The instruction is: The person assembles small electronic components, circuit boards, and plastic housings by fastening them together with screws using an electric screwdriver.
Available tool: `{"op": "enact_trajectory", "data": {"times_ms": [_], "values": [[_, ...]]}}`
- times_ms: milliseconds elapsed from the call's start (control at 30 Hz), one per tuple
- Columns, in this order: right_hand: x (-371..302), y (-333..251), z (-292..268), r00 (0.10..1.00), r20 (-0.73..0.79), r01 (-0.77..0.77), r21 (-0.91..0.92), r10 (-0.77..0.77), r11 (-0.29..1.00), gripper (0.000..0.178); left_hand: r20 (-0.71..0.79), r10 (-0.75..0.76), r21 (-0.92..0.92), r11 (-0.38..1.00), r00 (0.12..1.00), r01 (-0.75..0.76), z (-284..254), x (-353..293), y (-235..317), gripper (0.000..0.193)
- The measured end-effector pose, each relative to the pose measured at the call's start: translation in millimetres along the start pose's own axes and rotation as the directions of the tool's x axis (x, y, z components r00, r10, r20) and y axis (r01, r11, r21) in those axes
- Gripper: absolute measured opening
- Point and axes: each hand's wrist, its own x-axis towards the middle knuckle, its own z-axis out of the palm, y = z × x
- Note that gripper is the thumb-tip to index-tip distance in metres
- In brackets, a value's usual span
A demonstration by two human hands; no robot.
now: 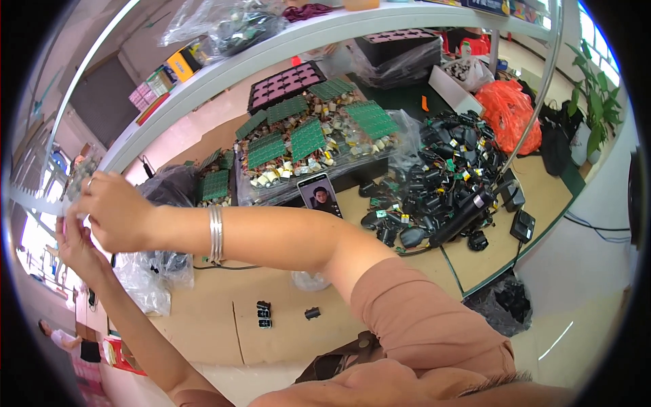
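Note:
Both hands are raised together at the far left. My right arm reaches across the bench, silver bangles (215, 234) at its wrist. My right hand (122, 211) is closed, a ring on one finger, its fingertips turned away to the left. Just below it, my left hand (83, 254) is raised with its fingers bent up toward the right hand's fingers. A pale, notched strip (34, 202) shows beside the fingertips; whether either hand grips it I cannot tell. Several small black parts (264, 315) and one lone black part (312, 313) lie on the bench near me.
Green circuit boards (308, 139) lie on a heap of wired components. Right of it is a pile of black housings (447, 176). A phone (319, 195) leans mid-bench. Clear plastic bags (146, 278) lie at left. A shelf (285, 42) spans above; an orange bag (508, 115) sits far right.

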Motion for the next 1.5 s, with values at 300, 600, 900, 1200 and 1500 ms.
{"op": "enact_trajectory", "data": {"times_ms": [300,600,900,1200,1500], "values": [[6.1,-4.1,-22.4,0.919,0.372,0.038,-0.416,0.132,0.909,0.057,-0.045,-0.142,0.234,0.961,0.989,0.149,33.6,-21.5,56.4,0.049],[-7.1,3.6,-1.2,0.883,0.438,0.027,-0.412,0.172,0.911,0.054,-0.077,-0.268,0.165,0.946,0.96,0.277,10.1,-22.4,61.7,0.05],[-5.2,-2.3,-2.6,0.872,0.455,0.011,-0.39,0.182,0.921,0.056,-0.082,-0.291,0.112,0.948,0.953,0.299,-0.4,-16.7,41.3,0.052],[-7.4,-10.2,-10.4,0.765,0.503,-0.082,-0.544,0.403,0.835,0.031,-0.061,-0.298,0.061,0.951,0.953,0.302,-3.0,-15.8,51.0,0.041],[-111.8,-121.8,-129.4,0.833,0.429,-0.124,-0.472,0.351,0.873,0.019,-0.179,-0.301,0.081,0.945,0.937,0.318,-41.7,-9.4,-10.5,0.029]]}}
